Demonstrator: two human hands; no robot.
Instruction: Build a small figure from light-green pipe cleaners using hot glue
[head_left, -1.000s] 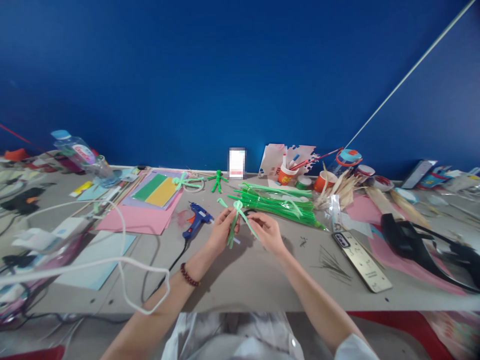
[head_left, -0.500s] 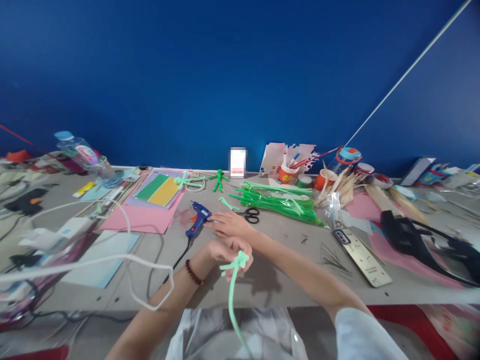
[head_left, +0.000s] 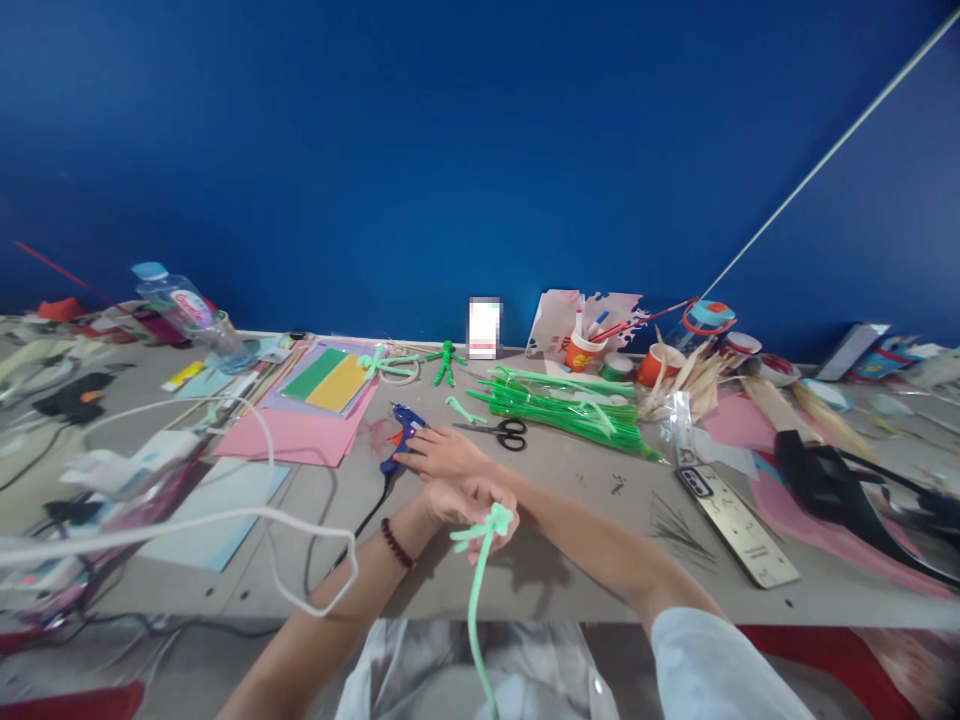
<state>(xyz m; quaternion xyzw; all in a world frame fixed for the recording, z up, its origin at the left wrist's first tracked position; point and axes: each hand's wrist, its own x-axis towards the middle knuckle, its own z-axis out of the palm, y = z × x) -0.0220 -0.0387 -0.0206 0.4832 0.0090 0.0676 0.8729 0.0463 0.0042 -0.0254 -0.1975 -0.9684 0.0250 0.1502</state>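
Right hand [head_left: 444, 453] swung toward 9 o'clock, fingers at glue gun [head_left: 409, 420]; grip: cannot tell.
Curled left hand [head_left: 471, 500] clutches mint pipe cleaner [head_left: 474, 603], tail toward 6 o'clock.

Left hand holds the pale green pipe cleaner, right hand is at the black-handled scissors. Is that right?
Not quite: in the head view, the right hand is at the blue glue gun, not the black-handled scissors. The left hand does hold the pale green pipe cleaner.

Deep blue wall [head_left: 375, 150] with a thin white diagonal strip [head_left: 825, 163], behind a long grey table [head_left: 556, 460]
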